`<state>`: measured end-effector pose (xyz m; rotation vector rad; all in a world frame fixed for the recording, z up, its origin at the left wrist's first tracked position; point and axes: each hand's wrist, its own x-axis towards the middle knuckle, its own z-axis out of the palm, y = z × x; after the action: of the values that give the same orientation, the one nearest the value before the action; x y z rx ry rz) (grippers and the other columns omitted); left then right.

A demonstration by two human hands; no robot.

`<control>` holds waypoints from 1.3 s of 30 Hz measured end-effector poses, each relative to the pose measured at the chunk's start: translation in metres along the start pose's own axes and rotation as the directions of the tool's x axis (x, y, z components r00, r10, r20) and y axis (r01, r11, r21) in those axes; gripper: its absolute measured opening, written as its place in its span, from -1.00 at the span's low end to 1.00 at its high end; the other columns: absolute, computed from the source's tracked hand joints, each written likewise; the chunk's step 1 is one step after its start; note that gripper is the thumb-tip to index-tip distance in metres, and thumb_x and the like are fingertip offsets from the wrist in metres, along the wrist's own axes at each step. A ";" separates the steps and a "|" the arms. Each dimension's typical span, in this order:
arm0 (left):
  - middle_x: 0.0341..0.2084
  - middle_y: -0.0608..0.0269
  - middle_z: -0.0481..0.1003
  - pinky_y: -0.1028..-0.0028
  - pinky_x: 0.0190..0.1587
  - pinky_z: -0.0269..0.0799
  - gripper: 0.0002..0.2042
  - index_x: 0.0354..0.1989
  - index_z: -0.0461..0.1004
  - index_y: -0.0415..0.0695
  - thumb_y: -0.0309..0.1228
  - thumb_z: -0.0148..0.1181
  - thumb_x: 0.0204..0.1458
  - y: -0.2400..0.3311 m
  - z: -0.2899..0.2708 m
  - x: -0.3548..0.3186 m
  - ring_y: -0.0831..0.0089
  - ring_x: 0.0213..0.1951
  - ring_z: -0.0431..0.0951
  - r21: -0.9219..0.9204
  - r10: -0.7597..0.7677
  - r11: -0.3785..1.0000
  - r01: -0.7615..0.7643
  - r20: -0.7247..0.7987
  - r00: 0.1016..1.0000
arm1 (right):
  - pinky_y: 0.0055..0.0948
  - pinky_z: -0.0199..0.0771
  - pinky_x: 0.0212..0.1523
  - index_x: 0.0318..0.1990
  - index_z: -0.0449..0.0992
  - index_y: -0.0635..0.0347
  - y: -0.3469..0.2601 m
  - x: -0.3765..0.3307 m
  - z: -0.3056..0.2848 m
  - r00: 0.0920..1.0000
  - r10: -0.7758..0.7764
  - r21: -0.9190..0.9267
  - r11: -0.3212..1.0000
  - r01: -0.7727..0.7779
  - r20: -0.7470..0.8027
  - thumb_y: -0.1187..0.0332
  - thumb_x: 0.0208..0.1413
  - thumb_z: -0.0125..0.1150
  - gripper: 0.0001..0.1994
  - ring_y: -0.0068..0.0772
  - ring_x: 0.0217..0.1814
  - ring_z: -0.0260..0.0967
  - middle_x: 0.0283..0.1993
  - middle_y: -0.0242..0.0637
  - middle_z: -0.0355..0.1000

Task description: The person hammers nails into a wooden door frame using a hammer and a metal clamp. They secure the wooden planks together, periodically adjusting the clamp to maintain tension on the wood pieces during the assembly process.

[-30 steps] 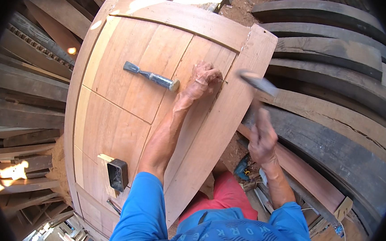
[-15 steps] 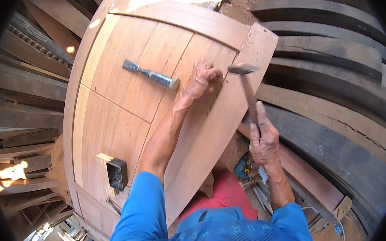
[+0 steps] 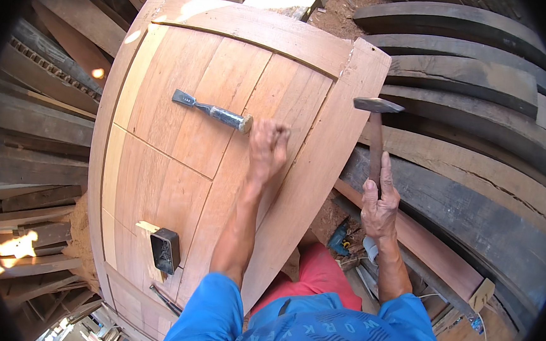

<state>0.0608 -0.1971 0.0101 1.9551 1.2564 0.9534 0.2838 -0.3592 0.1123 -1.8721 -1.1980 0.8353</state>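
My right hand (image 3: 381, 210) grips the wooden handle of a hammer (image 3: 379, 106), whose metal head is raised over the right edge of a wooden panel door (image 3: 309, 192). Above the door's middle boards, my left hand (image 3: 267, 148) is closed; a thin, faint bit seems to stick out past the fingers, too blurred to name. A wide chisel (image 3: 211, 110) lies flat on the boards, its blade to the left and its handle end close to my left hand. Lower down, a small black open box (image 3: 165, 251) rests on the door against a pale wood strip (image 3: 149, 226).
Dark curved timbers (image 3: 457, 75) are stacked along the right, and more planks (image 3: 33, 160) lie at the left. A blue-green power tool (image 3: 340, 236) sits on the ground beside my leg. By the box lies a thin dark tool (image 3: 166, 299).
My left hand has drawn back toward me and left, away from the panel's right-hand seam. The hammer has swung right and its handle stands more upright.
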 end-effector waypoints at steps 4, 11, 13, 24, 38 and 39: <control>-0.31 0.23 0.49 0.23 -0.14 0.26 -0.87 -0.29 0.51 -0.03 -0.46 0.36 0.05 0.014 0.001 -0.039 0.21 -0.21 0.42 0.129 0.058 0.990 -0.060 0.024 0.998 | -0.22 0.54 -0.05 0.50 0.11 0.27 0.001 0.006 0.008 0.999 -0.039 -0.100 0.994 0.041 0.019 0.52 0.33 0.00 -0.41 -0.01 -0.14 0.56 0.04 0.21 0.51; -0.34 0.27 0.48 0.19 -0.12 0.28 -0.87 -0.30 0.54 0.00 -0.43 0.39 0.02 0.019 0.007 -0.026 0.19 -0.17 0.43 0.291 -0.003 0.957 -0.002 0.016 1.000 | -0.06 0.50 -0.28 0.46 0.24 0.12 0.019 0.017 0.021 0.968 -0.220 -0.364 0.898 0.249 0.118 0.55 0.21 0.13 -0.37 0.02 -0.34 0.46 -0.32 -0.02 0.43; -0.33 0.27 0.49 0.19 -0.13 0.28 -0.86 -0.29 0.53 0.01 -0.43 0.38 0.02 0.020 0.008 -0.027 0.18 -0.17 0.44 0.284 -0.001 0.959 -0.003 0.012 1.000 | -0.05 0.47 -0.33 0.47 0.24 0.05 0.012 0.022 0.019 0.974 -0.181 -0.367 0.904 0.220 0.138 0.54 0.18 0.16 -0.35 0.03 -0.38 0.44 -0.37 -0.06 0.38; -0.26 0.22 0.51 0.16 -0.13 0.29 -0.85 -0.27 0.50 -0.01 -0.46 0.35 0.02 0.021 0.000 -0.030 0.14 -0.15 0.45 0.220 -0.033 0.975 0.027 0.024 0.999 | -0.13 0.47 -0.13 0.19 0.39 0.29 -0.016 0.046 0.026 1.000 0.005 -0.225 0.974 -0.003 0.012 0.40 0.27 0.14 -0.64 -0.02 -0.24 0.50 -0.25 0.00 0.49; 0.41 -0.18 0.17 -0.02 0.31 0.17 -0.81 -0.16 0.48 -0.14 -0.38 0.23 0.09 0.093 -0.013 -0.226 -0.15 0.41 0.13 0.393 -0.322 0.876 0.278 0.049 0.945 | 0.06 0.54 -0.09 -0.11 0.48 0.43 -0.062 0.138 0.210 0.768 -0.640 -0.470 0.676 0.568 0.007 0.26 0.11 0.28 -0.64 0.12 -0.05 0.48 -0.20 0.11 0.47; 0.42 -0.15 0.15 -0.01 0.31 0.17 -0.81 -0.15 0.48 -0.13 -0.36 0.23 0.10 0.095 -0.011 -0.227 -0.13 0.42 0.12 0.427 -0.378 0.846 0.319 0.058 0.924 | 0.07 0.54 -0.08 -0.14 0.51 0.43 -0.083 0.146 0.227 0.879 -0.450 -0.428 0.771 0.472 0.159 0.26 0.11 0.26 -0.66 0.11 0.02 0.46 -0.15 0.15 0.47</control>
<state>0.0318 -0.4401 0.0376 1.9499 1.7626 0.3775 0.1101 -0.1451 0.0497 -1.7776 -1.9176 0.3354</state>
